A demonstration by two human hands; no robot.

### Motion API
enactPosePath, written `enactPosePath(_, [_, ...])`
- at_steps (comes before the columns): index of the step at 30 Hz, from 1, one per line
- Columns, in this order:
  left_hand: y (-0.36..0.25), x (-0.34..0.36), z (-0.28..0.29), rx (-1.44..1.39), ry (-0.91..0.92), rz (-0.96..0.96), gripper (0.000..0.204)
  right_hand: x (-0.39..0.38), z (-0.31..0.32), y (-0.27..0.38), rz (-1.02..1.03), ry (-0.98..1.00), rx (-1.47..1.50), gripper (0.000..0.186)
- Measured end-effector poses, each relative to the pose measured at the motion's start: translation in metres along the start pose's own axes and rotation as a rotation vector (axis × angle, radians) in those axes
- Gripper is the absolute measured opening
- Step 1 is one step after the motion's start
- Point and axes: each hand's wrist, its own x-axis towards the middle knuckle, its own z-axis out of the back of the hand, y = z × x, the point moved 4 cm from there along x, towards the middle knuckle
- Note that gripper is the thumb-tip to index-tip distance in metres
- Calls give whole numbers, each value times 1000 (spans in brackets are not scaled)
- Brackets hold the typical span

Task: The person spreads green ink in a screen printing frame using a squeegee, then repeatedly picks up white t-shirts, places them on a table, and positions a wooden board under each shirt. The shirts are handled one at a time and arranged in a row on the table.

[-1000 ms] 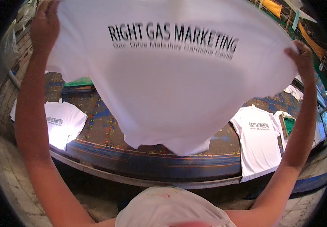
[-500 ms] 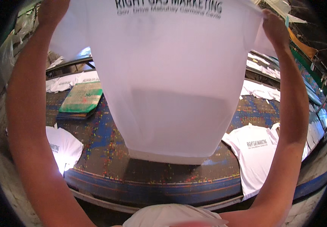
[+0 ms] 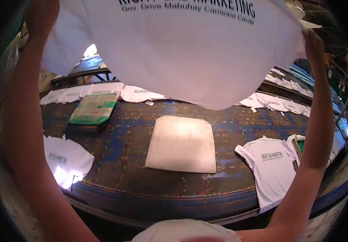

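Note:
A white T-shirt (image 3: pixel 174 56) with dark lettering hangs in the air in front of me, its upper part cut off by the frame. My left hand (image 3: pixel 42 16) is at the upper left, partly out of view, closed on that side of the shirt. At the upper right, my right hand (image 3: pixel 314 46) pinches the other sleeve side. The loose hem billows above a pale flat board (image 3: pixel 182 145) with clipped upper corners, which lies bare on the paint-speckled table (image 3: pixel 121 161). Shirt and board are apart.
Printed white T-shirts lie at the right (image 3: pixel 272 169) and left (image 3: pixel 67 155) of the table. A green-edged board (image 3: pixel 93 108) rests at the far left. More white shirts (image 3: pixel 141 93) line the table's far edge, with dark rails (image 3: pixel 81 76) beyond.
Both hands have spread outward, and the shirt has risen off the pale board, uncovering it. The right hand now sits a little lower in view.

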Motion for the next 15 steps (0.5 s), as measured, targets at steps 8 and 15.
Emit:
enactPosePath(8, [67,-204,179,98,120,222,29,-220,111,-7,-220,415,815,34])
enactPosePath(15, [-6,-298,345,-279,471,-142,32,-373,215,45,-413,649,1513,35])
